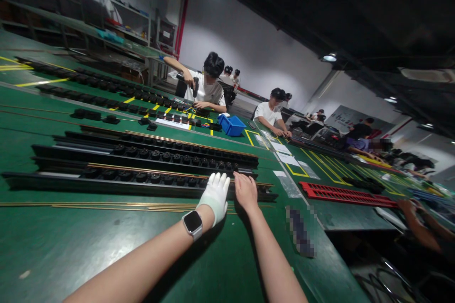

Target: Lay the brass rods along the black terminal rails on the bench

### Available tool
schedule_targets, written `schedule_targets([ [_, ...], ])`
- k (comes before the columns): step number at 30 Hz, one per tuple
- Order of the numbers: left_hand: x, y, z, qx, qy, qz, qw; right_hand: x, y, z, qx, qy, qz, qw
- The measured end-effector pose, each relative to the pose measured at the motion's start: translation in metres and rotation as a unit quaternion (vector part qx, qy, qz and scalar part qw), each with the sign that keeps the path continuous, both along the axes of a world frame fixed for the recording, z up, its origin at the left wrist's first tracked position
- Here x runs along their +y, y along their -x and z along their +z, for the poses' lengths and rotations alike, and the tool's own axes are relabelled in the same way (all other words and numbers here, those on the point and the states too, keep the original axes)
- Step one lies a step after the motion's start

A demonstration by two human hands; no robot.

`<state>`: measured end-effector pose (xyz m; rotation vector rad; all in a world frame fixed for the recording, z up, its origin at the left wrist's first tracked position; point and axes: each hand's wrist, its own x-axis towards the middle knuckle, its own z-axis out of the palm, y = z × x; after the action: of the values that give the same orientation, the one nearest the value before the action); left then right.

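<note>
My left hand (pixel 215 195) wears a white glove and a smartwatch at the wrist. Its fingers lie spread on the near edge of a long black rail (pixel 106 181) filled with round black parts. My right hand (pixel 245 191) is bare and rests beside it on the same rail, fingers stretched forward. Thin brass rods (pixel 106 206) lie on the green bench (pixel 71 246) just in front of both hands. Two more black rails (pixel 149 154) lie parallel behind the first.
A blue bin (pixel 232 125) sits at the bench's far end. A person (pixel 206 86) there holds a power screwdriver; another person (pixel 272 112) sits further right. Red rails (pixel 348 194) lie on the right bench. Another person's forearm (pixel 419 227) reaches in at right.
</note>
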<state>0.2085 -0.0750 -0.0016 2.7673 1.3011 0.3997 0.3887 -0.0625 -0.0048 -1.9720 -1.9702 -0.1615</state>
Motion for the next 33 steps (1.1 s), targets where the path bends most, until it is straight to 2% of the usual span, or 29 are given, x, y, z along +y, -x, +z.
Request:
schedule_targets([
  [10,0.003,-0.002,-0.007,0.008,-0.006,0.001,1.000,0.003,0.006,0.004,-0.002,0.012,0.021,1.000],
  [19,0.004,-0.003,-0.004,0.010,0.007,0.001,1.000,0.003,-0.008,0.002,-0.022,0.016,0.014,1.000],
  [33,0.005,-0.005,-0.012,-0.007,-0.010,0.007,1.000,0.003,-0.039,0.000,-0.036,0.006,-0.022,0.999],
])
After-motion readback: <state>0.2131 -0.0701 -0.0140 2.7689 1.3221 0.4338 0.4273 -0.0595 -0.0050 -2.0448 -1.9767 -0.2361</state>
